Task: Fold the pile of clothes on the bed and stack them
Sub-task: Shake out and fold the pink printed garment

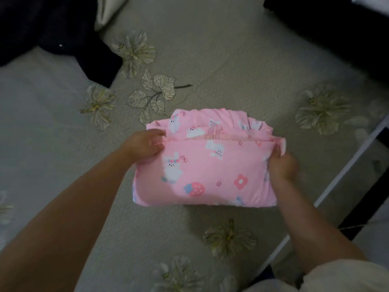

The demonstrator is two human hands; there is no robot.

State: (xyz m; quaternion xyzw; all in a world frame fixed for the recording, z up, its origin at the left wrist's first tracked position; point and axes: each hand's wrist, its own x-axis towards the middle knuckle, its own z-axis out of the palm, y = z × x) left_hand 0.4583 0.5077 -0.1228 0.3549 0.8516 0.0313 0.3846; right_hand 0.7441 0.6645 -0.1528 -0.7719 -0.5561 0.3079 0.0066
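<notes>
A pink garment (204, 165), printed with white rabbits, a strawberry and small flowers, lies folded into a thick rectangular bundle near the middle of the bed (221, 66); its smooth near panel faces up, while behind the panel's far edge several gathered layers of the same cloth rise in a ruffled ridge. The left hand (145, 145) is at the bundle's left end, level with the top edge of the near panel; its fingers (156, 142) are curled and pinch the cloth at that corner. The right hand (283, 165) is at the bundle's right end, slightly nearer the camera; its fingers appear to be curled round the right edge of the fold, though motion blur there leaves the exact grip unclear. Both forearms reach in from the near edge of the view, the left one bare along its whole length; a pale sleeve (341, 277) covers the right arm near the lower right corner. The bedspread is greyish-beige with fine ribbing and carries pale flower and leaf motifs; one leafy sprig (153, 93) lies just beyond the bundle's far left corner. A dark garment (52, 34) is heaped on the bed at the far left, well apart from the pink one; a pale pillow (109, 11) shows beside it at the top edge. Another dark mass (336, 24) fills the far right corner. A white bed edge (345, 165) runs diagonally down the right side.
</notes>
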